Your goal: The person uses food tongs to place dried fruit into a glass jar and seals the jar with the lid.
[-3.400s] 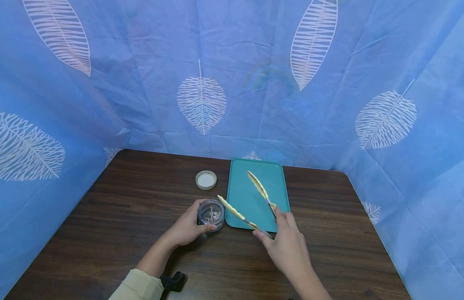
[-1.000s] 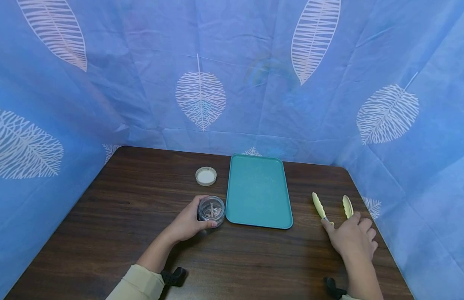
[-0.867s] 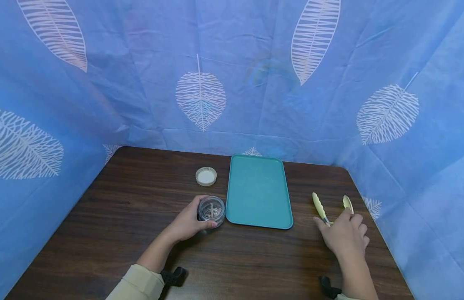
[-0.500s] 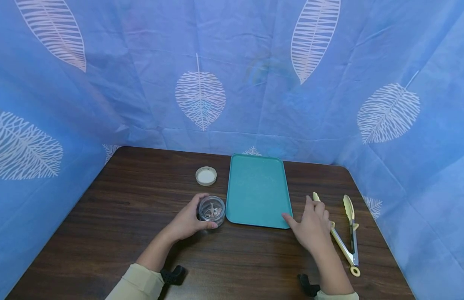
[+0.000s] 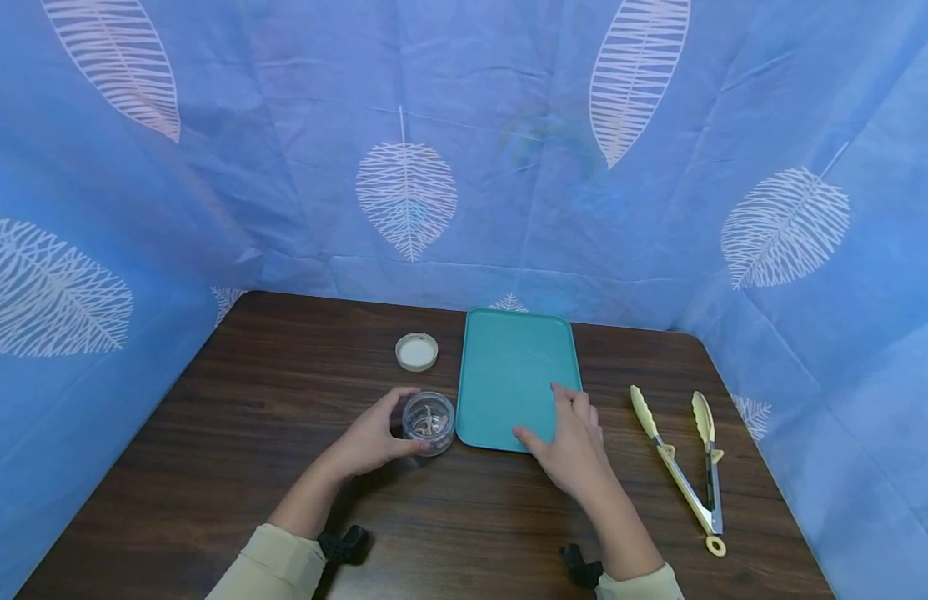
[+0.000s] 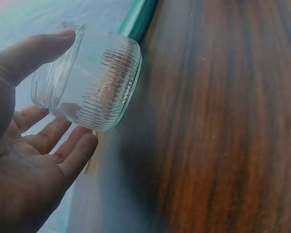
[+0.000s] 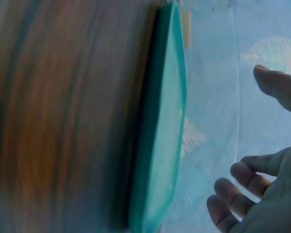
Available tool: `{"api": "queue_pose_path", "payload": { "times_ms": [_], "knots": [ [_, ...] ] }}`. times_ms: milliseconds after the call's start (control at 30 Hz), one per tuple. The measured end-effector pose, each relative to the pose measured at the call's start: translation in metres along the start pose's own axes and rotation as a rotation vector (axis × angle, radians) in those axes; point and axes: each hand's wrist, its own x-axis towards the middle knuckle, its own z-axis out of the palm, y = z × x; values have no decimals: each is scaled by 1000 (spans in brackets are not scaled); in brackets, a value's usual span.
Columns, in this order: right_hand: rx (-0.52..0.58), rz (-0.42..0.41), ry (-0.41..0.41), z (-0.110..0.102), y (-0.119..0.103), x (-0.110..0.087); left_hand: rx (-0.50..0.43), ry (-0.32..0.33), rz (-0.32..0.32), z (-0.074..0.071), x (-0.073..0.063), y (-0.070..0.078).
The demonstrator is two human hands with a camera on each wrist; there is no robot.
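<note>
A small ribbed glass jar (image 5: 428, 423) has no lid on and holds some small brownish pieces that are hard to make out. My left hand (image 5: 369, 435) holds it around the side, thumb at the near side and fingers at the far side; the left wrist view shows the jar (image 6: 89, 80) between thumb and fingers. Over the near right part of a teal tray (image 5: 509, 367) hovers my right hand (image 5: 576, 446), fingers spread and holding nothing, also in the right wrist view. Tongs (image 5: 689, 492) with cream tips lie spread apart on the table at the right.
A round lid (image 5: 416, 352) with a white inside lies behind the jar, left of the tray. The dark wooden table (image 5: 283, 417) carries everything. Blue cloth (image 5: 283, 167) with white leaf prints hangs behind and at both sides.
My right hand has put the tongs down at the table's right side, let go of them and moved left to the tray. The left hand has stayed at the jar.
</note>
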Motion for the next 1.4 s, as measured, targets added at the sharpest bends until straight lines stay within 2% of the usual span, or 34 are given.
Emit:
{"api": "queue_pose_path", "payload": {
  "times_ms": [133,400,667,900,1033,1400],
  "knots": [
    [24,-50,-18,15,-10,3,-7,-11,4,-2,0,1],
    [61,-164,-74,44,-35,9,37,-6,0,-2,-2,4],
    [86,-244,-109,58,-50,11,54,-12,5,-1,-3,9],
    [156,-303,-152,67,-59,14,50,-4,-4,-2,-4,9],
    [189,-305,-180,73,-63,15,35,-6,-5,-2,-3,7],
    [214,-290,-193,79,-70,21,18,-14,0,-3,-1,4]
  ]
}}
